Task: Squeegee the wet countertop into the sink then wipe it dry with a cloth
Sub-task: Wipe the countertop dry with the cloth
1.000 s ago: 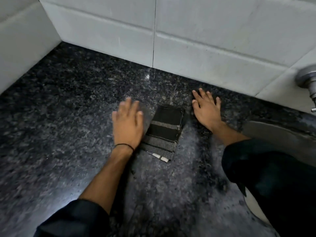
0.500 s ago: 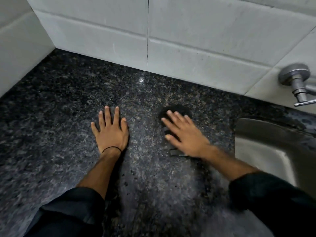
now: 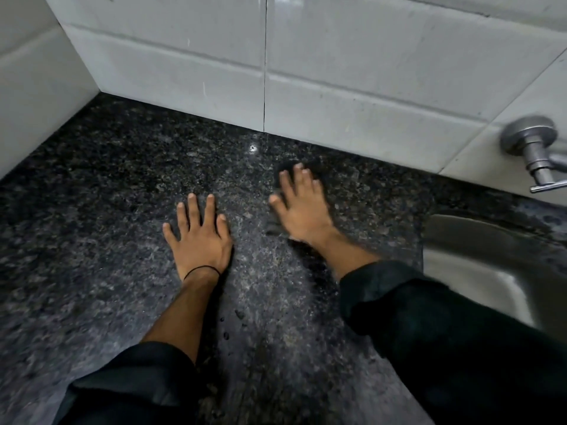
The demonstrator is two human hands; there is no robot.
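Note:
My right hand lies flat with straight fingers on a dark folded cloth, pressing it onto the black speckled countertop near the back wall. Most of the cloth is hidden under the hand; only dark edges show at the fingertips and by the wrist. My left hand rests flat on the bare countertop to the left of it, fingers spread, holding nothing. The steel sink sits at the right. No squeegee is in view.
White tiled walls close the counter at the back and the left, forming a corner. A metal tap sticks out of the wall above the sink. A few water drops lie on the counter near my left forearm.
My right hand moved onto the cloth and pushed it away toward the back wall. My left hand came off the cloth's side and shifted left, resting flat on the counter.

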